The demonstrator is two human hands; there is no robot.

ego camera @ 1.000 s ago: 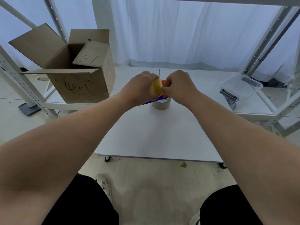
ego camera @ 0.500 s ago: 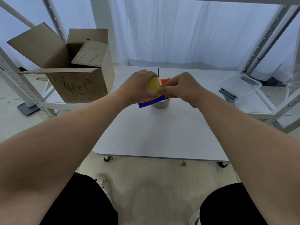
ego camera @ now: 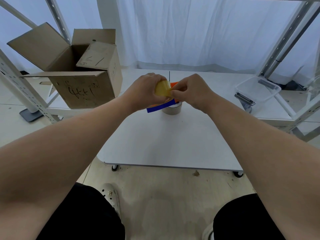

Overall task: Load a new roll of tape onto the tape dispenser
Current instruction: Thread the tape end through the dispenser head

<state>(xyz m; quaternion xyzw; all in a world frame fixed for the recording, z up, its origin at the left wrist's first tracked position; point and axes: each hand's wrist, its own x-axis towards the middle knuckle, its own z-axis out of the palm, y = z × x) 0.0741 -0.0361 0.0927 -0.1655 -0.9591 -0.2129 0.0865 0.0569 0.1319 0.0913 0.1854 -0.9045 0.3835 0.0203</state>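
Observation:
My left hand point(ego camera: 144, 91) grips a yellowish roll of tape point(ego camera: 162, 88) seated in the tape dispenser, whose blue part point(ego camera: 160, 107) and orange part point(ego camera: 173, 83) stick out from under my hands. My right hand point(ego camera: 191, 90) pinches the loose end of the tape at the roll's right edge. Both hands are held above the white table point(ego camera: 166, 141). Below them a bare brown cardboard core point(ego camera: 172, 109) stands on the table. Most of the dispenser is hidden by my hands.
An open cardboard box point(ego camera: 76, 71) sits at the back left on a low shelf. A clear plastic tub point(ego camera: 258, 90) with dark metal parts lies at the right. Metal rack posts point(ego camera: 284, 38) frame both sides. My knees and shoes are below the table's front edge.
My right hand has shifted from gripping the dispenser to pinching the tape end at the roll. The dispenser has tilted, so more of its blue part shows.

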